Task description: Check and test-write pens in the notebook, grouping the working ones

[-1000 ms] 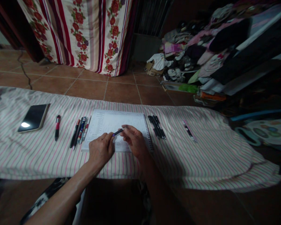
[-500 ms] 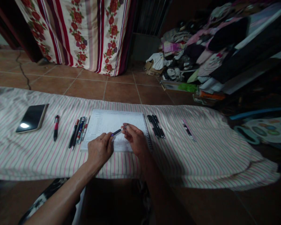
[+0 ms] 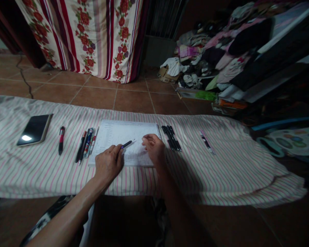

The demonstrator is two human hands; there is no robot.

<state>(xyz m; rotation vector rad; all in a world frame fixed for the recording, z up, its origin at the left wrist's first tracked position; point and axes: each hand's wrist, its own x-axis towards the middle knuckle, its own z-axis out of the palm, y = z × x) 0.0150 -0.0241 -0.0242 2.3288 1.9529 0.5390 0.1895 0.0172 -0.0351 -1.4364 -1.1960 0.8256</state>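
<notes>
One dark pen [image 3: 127, 144] is over the notebook [image 3: 128, 129], clamped in the left hand's [image 3: 108, 160] fingers; the right hand [image 3: 155, 148] bunches its fingers nearby, contents unclear. Tip-end handling seems underway; next calls for steady left fingers.

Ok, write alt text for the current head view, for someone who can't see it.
A person's left hand holds a dark pen above a spiral notebook, while the curled right hand is near the pen's far end but apart from it. Other pens lie on both sides of the notebook on a striped cloth, with a phone farther left.
</notes>
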